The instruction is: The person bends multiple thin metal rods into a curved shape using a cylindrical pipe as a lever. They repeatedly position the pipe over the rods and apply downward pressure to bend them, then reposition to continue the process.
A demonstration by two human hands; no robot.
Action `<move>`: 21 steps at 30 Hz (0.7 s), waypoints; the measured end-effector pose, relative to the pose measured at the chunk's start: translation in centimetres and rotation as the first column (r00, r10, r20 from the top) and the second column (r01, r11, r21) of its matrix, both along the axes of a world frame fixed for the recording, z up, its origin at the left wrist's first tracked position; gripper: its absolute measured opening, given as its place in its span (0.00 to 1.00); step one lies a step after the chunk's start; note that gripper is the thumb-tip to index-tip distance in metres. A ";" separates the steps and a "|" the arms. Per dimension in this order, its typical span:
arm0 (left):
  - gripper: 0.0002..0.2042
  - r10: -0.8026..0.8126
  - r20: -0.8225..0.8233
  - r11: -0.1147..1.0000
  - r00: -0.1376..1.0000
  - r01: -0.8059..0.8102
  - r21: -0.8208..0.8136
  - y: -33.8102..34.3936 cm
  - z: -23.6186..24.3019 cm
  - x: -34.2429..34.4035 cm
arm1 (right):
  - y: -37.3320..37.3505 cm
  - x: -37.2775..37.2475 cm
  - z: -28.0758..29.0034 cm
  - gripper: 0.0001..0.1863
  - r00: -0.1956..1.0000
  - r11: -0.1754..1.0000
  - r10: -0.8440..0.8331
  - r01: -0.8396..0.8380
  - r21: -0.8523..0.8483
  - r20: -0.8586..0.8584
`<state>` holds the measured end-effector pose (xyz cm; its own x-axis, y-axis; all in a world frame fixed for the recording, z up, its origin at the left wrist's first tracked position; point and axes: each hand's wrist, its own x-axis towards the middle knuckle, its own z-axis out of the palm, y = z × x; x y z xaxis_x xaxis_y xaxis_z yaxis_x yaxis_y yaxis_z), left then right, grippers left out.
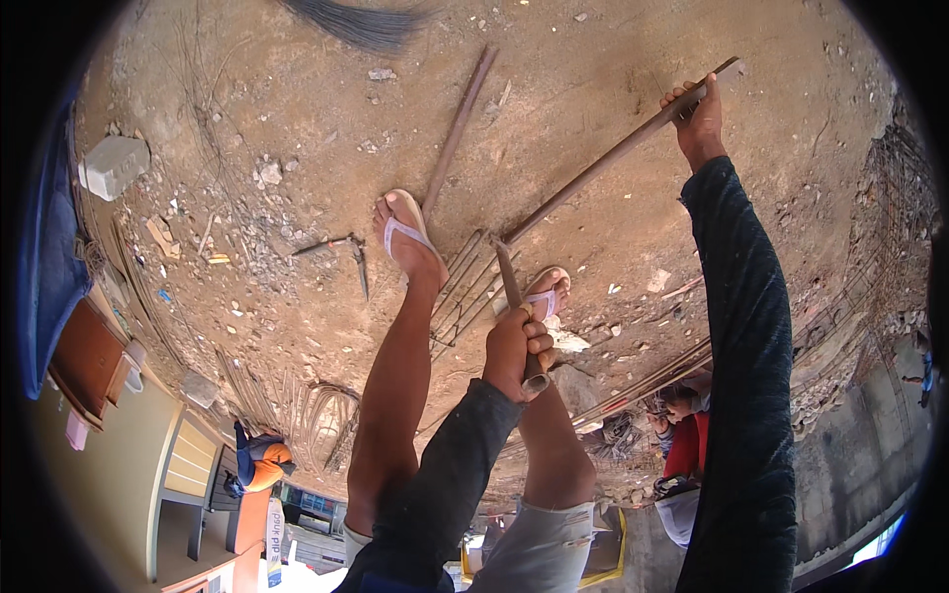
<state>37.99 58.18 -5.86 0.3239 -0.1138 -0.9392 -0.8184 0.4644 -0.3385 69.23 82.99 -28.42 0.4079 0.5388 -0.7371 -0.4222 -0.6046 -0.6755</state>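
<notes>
My left hand (519,348), low in the middle, is closed round a rusty rod-like handle (509,277) that slopes up to the ground between my feet. At the upper right, my right hand (698,121) grips the far part of a long metal bar (603,163), its fingers wrapped round it. The bar's near end and the handle's upper end come together beside a bent steel bar frame (465,287); how they join is too small to tell. The frame lies between my sandalled feet. Another rusty pipe (461,128) rests on the soil beside my left foot.
Dark pincers (348,249) lie left of my left foot. A dark wire bundle (361,25) is at the top, a concrete block (115,166) at far left. Steel rods (652,374) lie to the right. Other people, one in orange (265,465), are behind me.
</notes>
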 end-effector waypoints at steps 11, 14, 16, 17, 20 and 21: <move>0.04 -0.098 0.011 0.986 0.995 0.098 -0.133 1.5 0.7 0.6 | 3.7 0.2 1.8 0.44 0.991 0.991 0.134 -0.134 0.024 -0.018; 0.04 -0.101 -0.028 0.986 0.994 0.096 -0.138 1.6 1.0 0.6 | 4.4 0.6 2.8 0.51 0.997 1.000 -0.018 0.016 -0.020 -0.074; 0.05 -0.107 -0.019 0.984 0.994 0.103 -0.144 1.5 1.0 0.7 | 4.8 0.8 3.8 0.56 0.992 0.998 0.055 -0.059 -0.029 -0.116; 0.07 -0.110 -0.009 0.983 0.994 0.107 -0.150 1.6 0.8 0.7 | 5.0 0.7 4.2 0.59 0.991 0.995 0.053 -0.063 -0.078 -0.121; 0.11 -0.120 -0.014 0.979 0.993 0.116 -0.167 1.4 0.6 0.7 | 5.9 0.6 5.2 0.61 0.976 0.963 0.213 -0.217 -0.158 -0.040; 0.07 -0.114 0.025 0.967 0.993 0.116 -0.227 1.4 0.3 0.6 | 6.4 0.6 5.1 0.58 0.977 0.958 0.212 -0.211 -0.195 -0.020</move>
<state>38.56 59.58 -5.58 0.3070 -0.3611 -0.8806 -0.7593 0.4649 -0.4553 69.79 89.44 -23.35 0.3013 0.4588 -0.8359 -0.2695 -0.7999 -0.5362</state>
